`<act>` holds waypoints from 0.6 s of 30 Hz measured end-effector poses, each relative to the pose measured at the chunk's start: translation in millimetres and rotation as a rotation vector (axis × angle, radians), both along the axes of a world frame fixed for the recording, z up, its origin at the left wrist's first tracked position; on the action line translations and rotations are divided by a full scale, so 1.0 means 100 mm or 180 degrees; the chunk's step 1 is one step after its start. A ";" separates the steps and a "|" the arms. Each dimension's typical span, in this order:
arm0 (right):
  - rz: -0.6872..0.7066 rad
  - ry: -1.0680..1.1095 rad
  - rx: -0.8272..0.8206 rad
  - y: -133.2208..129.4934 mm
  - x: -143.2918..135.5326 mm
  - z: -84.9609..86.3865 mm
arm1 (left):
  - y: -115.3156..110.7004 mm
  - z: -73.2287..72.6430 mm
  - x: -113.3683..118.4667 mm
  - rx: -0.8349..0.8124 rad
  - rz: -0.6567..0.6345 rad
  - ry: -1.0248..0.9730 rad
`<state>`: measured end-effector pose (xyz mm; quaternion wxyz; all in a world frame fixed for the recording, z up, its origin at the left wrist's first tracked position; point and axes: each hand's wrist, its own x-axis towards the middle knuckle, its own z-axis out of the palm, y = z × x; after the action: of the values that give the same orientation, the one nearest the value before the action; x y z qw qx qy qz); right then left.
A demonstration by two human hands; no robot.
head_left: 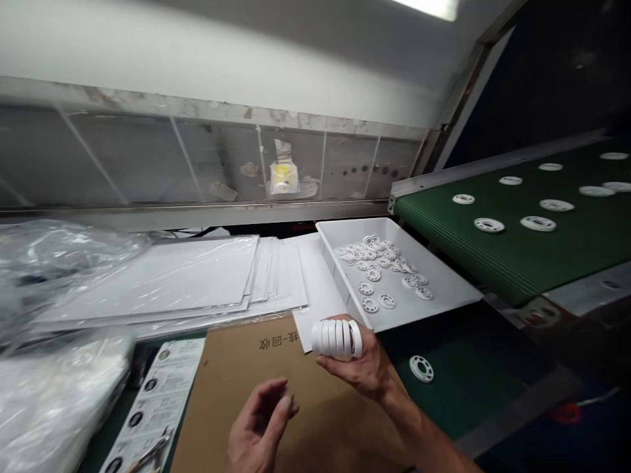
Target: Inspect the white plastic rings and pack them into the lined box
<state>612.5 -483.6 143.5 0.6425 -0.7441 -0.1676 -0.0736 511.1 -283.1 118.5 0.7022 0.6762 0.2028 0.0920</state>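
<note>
My right hand (pixel 367 364) is closed around a row of several white plastic rings (pixel 336 338), stacked face to face and lying sideways over the cardboard. The end ring shows its open middle. My left hand (pixel 263 427) is lower and to the left, above the brown cardboard sheet (pixel 236 368). Its fingers are curved, with a gap between thumb and index finger and nothing visible in it. A single white ring with holes (pixel 421 369) lies on the dark green surface to the right of my right forearm.
A white tray (pixel 340 279) with many small rings stands behind my right hand. At right, a green conveyor belt (pixel 497 256) carries several white rings. White sheets in plastic (pixel 162 276), clear bags (pixel 54 394), a printed sheet (pixel 165 374) and pliers (pixel 155 450) lie at left.
</note>
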 end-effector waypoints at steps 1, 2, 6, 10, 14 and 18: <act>-0.0029 0.0007 0.0059 0.04 -0.06 -0.01 | -0.02 0.07 0.04 -0.0158 -0.0020 -0.0008; -0.0111 0.0010 0.0105 0.05 -0.09 -0.02 | -0.04 0.12 0.08 -0.0296 -0.0042 -0.0037; 0.0039 0.0003 0.0269 0.00 -0.13 0.05 | -0.16 0.26 0.18 -0.0681 -0.0209 -0.0223; 0.0608 -0.0230 0.0303 0.06 -0.26 0.06 | -0.22 0.31 0.22 -0.0938 -0.0707 -0.0371; 0.0693 -0.0429 0.0199 0.17 -0.39 -0.13 | -0.11 0.29 0.17 -0.0875 -0.1035 -0.0225; 0.0790 -0.0306 0.0148 0.22 -0.43 -0.27 | -0.02 0.23 0.08 -0.0978 -0.1160 -0.0352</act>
<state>569.7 -461.5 116.6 0.6549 -0.6982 -0.2873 -0.0330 518.8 -284.7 141.5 0.8118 0.5809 0.0503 -0.0313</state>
